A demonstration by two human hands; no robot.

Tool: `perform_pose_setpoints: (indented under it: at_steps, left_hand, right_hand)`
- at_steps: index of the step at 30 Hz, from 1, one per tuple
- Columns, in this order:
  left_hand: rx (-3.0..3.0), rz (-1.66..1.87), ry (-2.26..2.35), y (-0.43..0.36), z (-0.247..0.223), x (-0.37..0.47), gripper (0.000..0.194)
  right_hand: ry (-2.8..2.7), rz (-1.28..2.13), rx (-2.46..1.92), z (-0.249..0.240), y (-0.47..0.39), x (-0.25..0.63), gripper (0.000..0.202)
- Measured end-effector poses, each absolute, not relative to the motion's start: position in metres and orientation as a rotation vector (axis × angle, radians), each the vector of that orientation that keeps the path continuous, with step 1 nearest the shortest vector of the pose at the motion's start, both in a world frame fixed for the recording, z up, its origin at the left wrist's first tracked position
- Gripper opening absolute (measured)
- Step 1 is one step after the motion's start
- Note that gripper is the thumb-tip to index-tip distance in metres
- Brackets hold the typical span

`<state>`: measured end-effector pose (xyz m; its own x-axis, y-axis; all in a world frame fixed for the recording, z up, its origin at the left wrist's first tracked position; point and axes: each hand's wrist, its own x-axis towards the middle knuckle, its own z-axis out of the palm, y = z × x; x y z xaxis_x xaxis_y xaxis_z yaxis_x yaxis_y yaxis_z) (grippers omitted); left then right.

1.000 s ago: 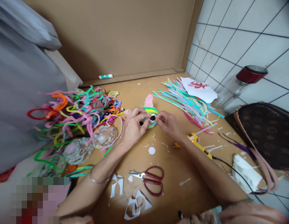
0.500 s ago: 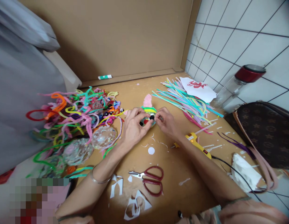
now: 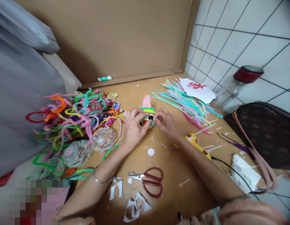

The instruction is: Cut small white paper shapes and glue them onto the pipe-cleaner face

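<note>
A small round craft figure (image 3: 148, 110) lies between my hands at the middle of the table. It has a pink fuzzy ear (image 3: 146, 101), a green and yellow band, a red spot and black-and-white eye pieces. My left hand (image 3: 135, 124) grips it from the left, fingers over the top and thumb at the front. On its right side, my right hand (image 3: 165, 122) is closed in a pinch, fingertips against the edge of a black eye piece (image 3: 150, 117). Whatever sits inside that pinch is hidden. Much of the figure is covered by my fingers.
Nearer me lie red-handled scissors (image 3: 153, 182), paper scraps (image 3: 135, 209) and a white paper disc (image 3: 151, 152). A corded yellow glue gun (image 3: 196, 144) sits by my right forearm. Pipe cleaners (image 3: 81, 115) heap left; straight ones (image 3: 182, 100) lie behind right, near a bottle (image 3: 233, 82) and bag (image 3: 262, 134).
Both hands stay at the figure with nearly the same grip. My right fingertips have shifted very slightly against the black eye piece. The whole view has moved a little.
</note>
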<state>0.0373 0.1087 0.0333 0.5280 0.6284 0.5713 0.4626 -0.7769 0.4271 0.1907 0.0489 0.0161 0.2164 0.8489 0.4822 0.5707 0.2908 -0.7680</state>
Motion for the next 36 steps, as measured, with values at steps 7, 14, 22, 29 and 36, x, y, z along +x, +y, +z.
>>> perform_pose_setpoints:
  at_steps: [7,14,22,29,36]
  left_hand:
    - [2.589,0.991,0.886,0.1119,0.0356,0.035,0.024]
    - [2.662,0.892,0.868,0.1146,0.0376,0.0327,0.029]
    - [2.649,0.884,0.861,0.1136,0.0394,0.0328,0.026]
    - [2.611,0.909,0.834,0.115,0.0399,0.0319,0.025]
    - [2.565,0.908,0.812,0.1172,0.0401,0.0311,0.023]
  right_hand:
    - [-1.452,0.307,-1.368,0.0147,0.0492,0.1899,0.011]
    - [-1.457,0.324,-1.367,0.0148,0.0497,0.1889,0.01]
    - [-1.407,0.299,-1.371,0.0125,0.0512,0.1886,0.004]
    - [-1.443,0.28,-1.294,0.0108,0.0536,0.1894,0.012]
    - [-1.478,0.251,-1.271,0.0143,0.0558,0.1939,0.008]
